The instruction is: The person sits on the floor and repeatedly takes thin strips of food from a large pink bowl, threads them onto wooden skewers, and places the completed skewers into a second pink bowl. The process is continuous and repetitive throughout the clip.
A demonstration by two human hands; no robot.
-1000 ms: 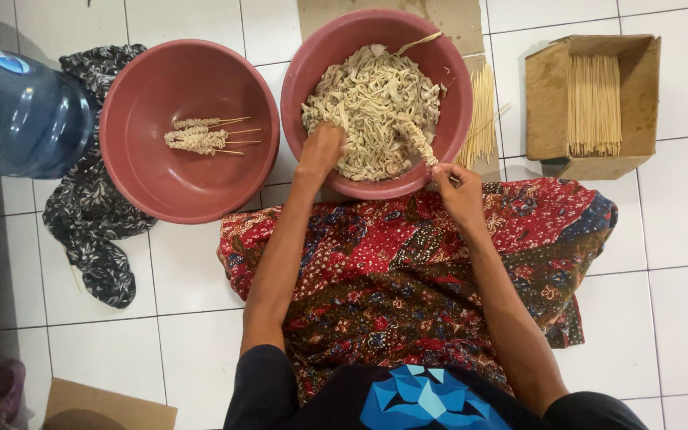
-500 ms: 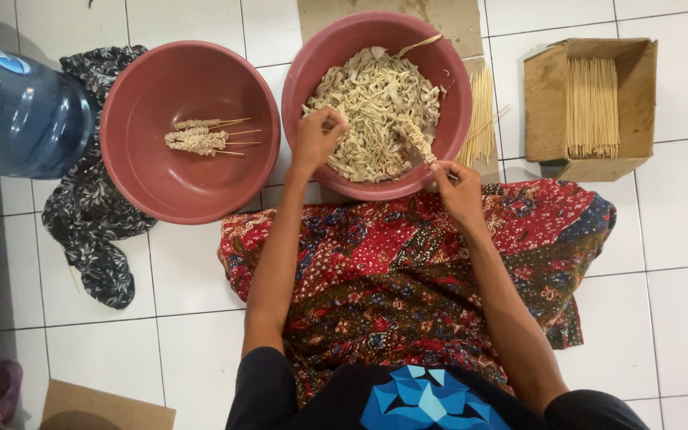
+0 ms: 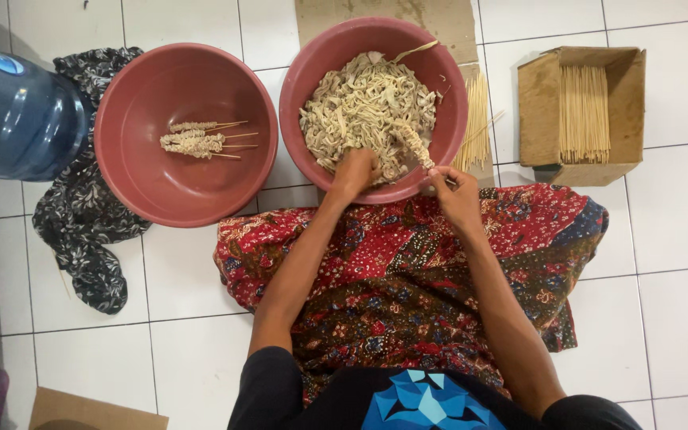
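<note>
A red basin (image 3: 300, 64) in front of me is heaped with pale, stringy strips of food (image 3: 360, 103). My left hand (image 3: 353, 173) reaches into its near side with fingers curled down among the strips. My right hand (image 3: 455, 195) pinches the end of a thin wooden skewer (image 3: 413, 144) that is partly loaded with strips and angles up over the basin's near rim. A second red basin (image 3: 133, 171) to the left holds a few filled skewers (image 3: 197, 140).
An open cardboard box (image 3: 538, 119) of bare skewers stands at right. More loose skewers (image 3: 478, 119) lie on cardboard beside the full basin. A blue water jug (image 3: 17, 111) and dark floral cloth (image 3: 81, 231) are at left. A red patterned cloth (image 3: 408, 271) covers my lap.
My left hand moved from the left side of the heap to its near edge, closer to the skewer. My right hand kept hold of the skewer, nearly still.
</note>
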